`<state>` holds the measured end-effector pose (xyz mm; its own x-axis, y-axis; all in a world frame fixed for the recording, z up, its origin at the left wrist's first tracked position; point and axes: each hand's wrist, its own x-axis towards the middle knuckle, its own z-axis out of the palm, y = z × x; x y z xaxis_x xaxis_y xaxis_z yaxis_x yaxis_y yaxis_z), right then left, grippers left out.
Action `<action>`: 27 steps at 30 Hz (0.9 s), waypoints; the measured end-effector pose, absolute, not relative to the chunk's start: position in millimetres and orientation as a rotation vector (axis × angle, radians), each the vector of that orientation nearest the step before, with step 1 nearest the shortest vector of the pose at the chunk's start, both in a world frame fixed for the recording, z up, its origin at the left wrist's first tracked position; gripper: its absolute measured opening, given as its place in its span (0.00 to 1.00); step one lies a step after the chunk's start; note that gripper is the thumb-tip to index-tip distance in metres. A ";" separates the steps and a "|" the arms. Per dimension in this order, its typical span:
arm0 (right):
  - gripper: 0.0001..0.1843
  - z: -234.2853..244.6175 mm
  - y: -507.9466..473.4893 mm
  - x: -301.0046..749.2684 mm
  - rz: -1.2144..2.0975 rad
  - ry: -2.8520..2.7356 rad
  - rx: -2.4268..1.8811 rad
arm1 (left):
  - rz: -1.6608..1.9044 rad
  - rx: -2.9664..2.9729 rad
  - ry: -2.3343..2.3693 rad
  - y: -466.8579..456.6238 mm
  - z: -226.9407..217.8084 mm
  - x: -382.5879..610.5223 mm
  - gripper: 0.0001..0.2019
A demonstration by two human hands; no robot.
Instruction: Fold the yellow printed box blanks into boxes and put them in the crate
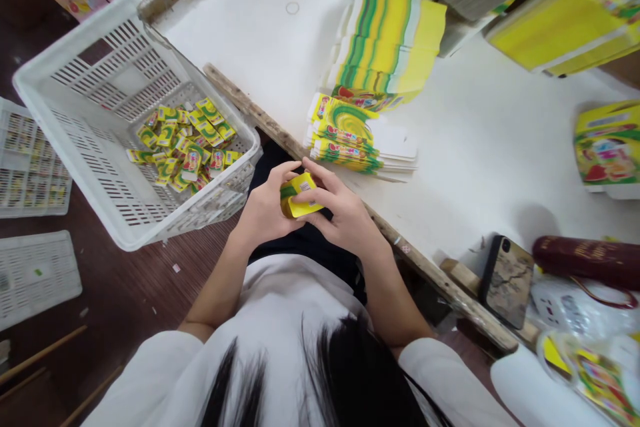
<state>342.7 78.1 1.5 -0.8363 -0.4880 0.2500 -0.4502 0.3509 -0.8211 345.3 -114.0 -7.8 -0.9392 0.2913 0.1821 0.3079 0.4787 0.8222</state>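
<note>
Both hands meet just in front of my lap, below the table's edge. My left hand (265, 207) and my right hand (337, 210) grip a small yellow and green carton (300, 195) between them, fingers curled round it. A stack of flat printed carton blanks (350, 137) lies on the white table (490, 140) just beyond my hands. To the left stands a white slotted plastic basket (60, 100) holding several small folded cartons (183, 143).
More stacks of yellow-green blanks (390, 43) and boxes (607, 143) lie farther back and right on the table. A phone (507, 280) and a dark red case (585, 260) rest near the right edge. Other white baskets (30, 160) stand on the floor at left.
</note>
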 end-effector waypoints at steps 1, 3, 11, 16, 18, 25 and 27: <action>0.11 2.5 77.9 342.5 -1.502 2.552 -0.892 | -1.495 -0.556 -2.688 -113.8 -7.0 344.9 0.41; 0.11 3.9 77.2 342.3 -1.450 2.541 -0.901 | -1.491 -0.576 -2.691 -114.0 -6.0 343.9 0.40; 0.09 0.2 88.1 338.9 -1.439 2.455 -0.945 | -1.521 -0.644 -2.756 -113.4 -9.8 344.5 0.43; 0.09 -0.4 81.5 340.8 -1.455 2.495 -0.922 | -1.514 -0.640 -2.735 -111.2 -6.3 343.2 0.41; 0.10 -0.4 76.9 341.9 -1.509 2.526 -0.898 | -1.495 -0.652 -2.712 -111.3 -4.9 342.2 0.39; 0.20 1.2 74.2 342.9 -1.850 2.627 -0.749 | -1.320 -0.685 -2.668 -111.4 -6.5 337.6 0.36; 0.19 0.5 71.3 345.4 -1.859 2.670 -0.687 | -1.247 -0.685 -2.720 -110.5 -5.0 337.1 0.35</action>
